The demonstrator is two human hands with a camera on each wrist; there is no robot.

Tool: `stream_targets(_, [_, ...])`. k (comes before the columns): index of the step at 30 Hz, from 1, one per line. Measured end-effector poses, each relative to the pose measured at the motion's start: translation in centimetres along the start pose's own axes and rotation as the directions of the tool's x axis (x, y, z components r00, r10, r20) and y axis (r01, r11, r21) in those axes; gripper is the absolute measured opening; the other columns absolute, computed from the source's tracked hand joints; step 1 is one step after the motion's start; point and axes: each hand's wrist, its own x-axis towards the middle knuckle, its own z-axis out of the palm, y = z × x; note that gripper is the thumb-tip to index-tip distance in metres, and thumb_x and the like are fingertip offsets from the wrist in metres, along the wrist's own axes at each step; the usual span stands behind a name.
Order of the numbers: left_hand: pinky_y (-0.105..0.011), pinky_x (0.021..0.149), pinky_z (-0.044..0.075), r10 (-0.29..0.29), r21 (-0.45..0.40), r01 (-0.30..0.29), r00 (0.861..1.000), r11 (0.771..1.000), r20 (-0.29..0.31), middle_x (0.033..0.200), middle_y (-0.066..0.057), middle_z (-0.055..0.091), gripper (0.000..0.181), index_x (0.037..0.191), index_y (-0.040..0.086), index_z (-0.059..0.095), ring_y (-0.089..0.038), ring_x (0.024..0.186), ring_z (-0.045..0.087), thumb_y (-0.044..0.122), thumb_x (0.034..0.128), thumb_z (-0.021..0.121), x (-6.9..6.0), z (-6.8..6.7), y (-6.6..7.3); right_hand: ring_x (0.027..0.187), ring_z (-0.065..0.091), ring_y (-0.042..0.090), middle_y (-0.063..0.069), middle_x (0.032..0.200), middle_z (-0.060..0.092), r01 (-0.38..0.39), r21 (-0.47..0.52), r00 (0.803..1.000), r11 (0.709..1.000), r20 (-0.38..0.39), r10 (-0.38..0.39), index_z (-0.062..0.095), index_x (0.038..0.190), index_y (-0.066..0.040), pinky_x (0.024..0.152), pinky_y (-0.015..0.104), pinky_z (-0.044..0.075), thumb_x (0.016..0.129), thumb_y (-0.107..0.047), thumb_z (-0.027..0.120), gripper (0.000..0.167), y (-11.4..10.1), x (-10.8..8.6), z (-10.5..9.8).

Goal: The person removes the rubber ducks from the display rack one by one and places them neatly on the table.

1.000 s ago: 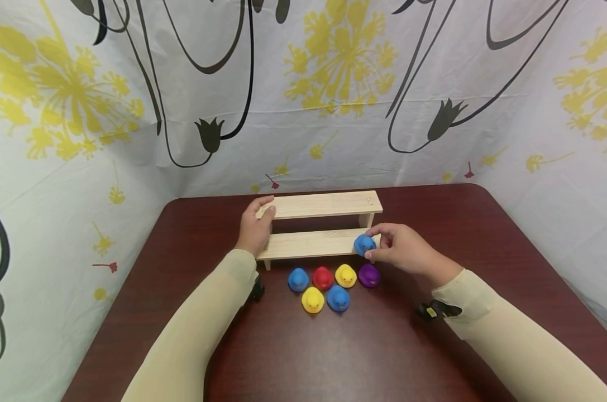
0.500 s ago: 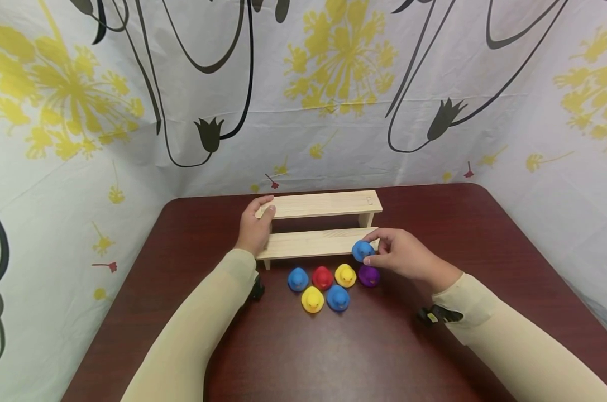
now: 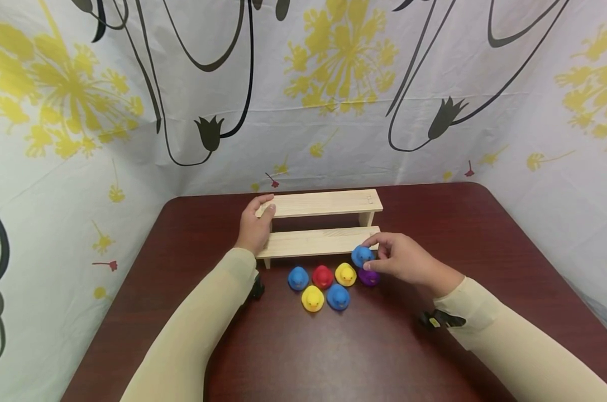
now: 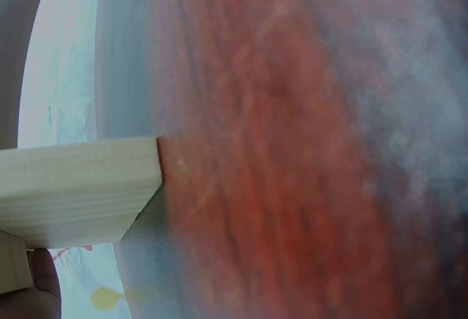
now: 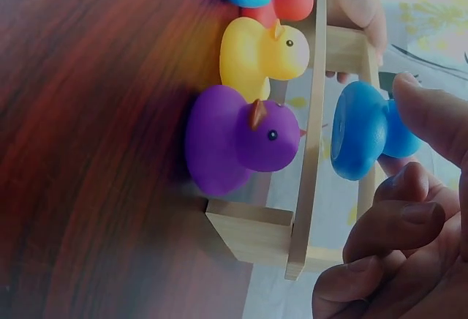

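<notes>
My left hand (image 3: 253, 228) grips the left end of the upper board of a two-step wooden shelf (image 3: 323, 204). In the left wrist view a fingertip (image 4: 44, 271) shows beside the pale wood. My right hand (image 3: 406, 258) pinches a blue rubber duck (image 3: 362, 256) between thumb and fingers, at the front edge of the lower step's right end. Seen from the right wrist, this duck (image 5: 358, 130) is held apart from the board. Just in front of the shelf sits a purple duck (image 3: 369, 277), partly covered by the right hand and held duck.
Beside the purple duck stand a yellow duck (image 3: 345, 274), a red duck (image 3: 323, 277) and a blue duck (image 3: 298, 278). Nearer lie another yellow duck (image 3: 312, 299) and blue duck (image 3: 338, 297). All rest on the dark red table (image 3: 303, 357), with a patterned cloth (image 3: 283, 84) behind.
My right hand has moved the blue duck slightly down in the head view, from over the lower step toward its front edge and the purple duck. The left hand has stayed put.
</notes>
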Motion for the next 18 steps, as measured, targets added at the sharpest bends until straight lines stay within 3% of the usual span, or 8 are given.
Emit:
stream_targets(11, [-0.045,0.119,0.037,0.004,-0.002,-0.004,1.0,1.0,-0.005,0.156,-0.002,0.052,0.031,0.14,0.023,0.065,-0.017,0.139,0.047,0.027,0.1093,0.058,-0.1,0.0,0.2,0.061,0.048,0.015,0.0,0.067,0.051,0.0,0.026,0.999,1.0,0.038,-0.001,0.073,0.115,-0.012,0.051,0.026,0.04,0.086,-0.018,0.089,0.034,-0.4,-1.0,0.7])
stream_targets(12, [-0.043,0.117,0.038,0.003,-0.001,-0.003,1.0,1.0,-0.005,0.156,-0.002,0.052,0.032,0.14,0.023,0.065,-0.015,0.134,0.048,0.027,0.1093,0.058,-0.1,0.0,0.2,0.061,0.048,0.015,0.0,0.067,0.052,-0.004,0.023,0.999,1.0,0.035,0.003,0.073,0.115,-0.013,0.051,0.026,0.041,0.086,-0.018,0.089,0.034,-0.4,-1.1,0.7])
stream_targets(15, [-0.037,0.1,0.045,-0.005,-0.005,0.005,1.0,1.0,-0.003,0.15,-0.003,0.055,0.032,0.141,0.023,0.065,-0.013,0.095,0.056,0.027,0.1097,0.058,-0.1,0.0,0.2,0.063,0.05,0.015,0.0,0.068,0.052,0.011,0.011,0.999,1.0,0.031,-0.011,0.074,0.115,-0.012,0.053,0.026,0.043,0.085,-0.019,0.09,0.034,-0.3,-1.4,0.9])
stream_targets(18, [-0.031,0.077,0.046,-0.014,-0.008,0.014,1.0,1.0,-0.004,0.129,-0.001,0.061,0.032,0.141,0.023,0.064,-0.013,0.06,0.042,0.027,0.1101,0.057,-0.1,0.0,0.2,0.065,0.051,0.015,-0.002,0.069,0.052,0.032,-0.003,0.999,0.999,0.027,-0.032,0.074,0.115,-0.012,0.056,0.026,0.044,0.085,-0.021,0.09,0.035,-0.2,-1.6,0.9])
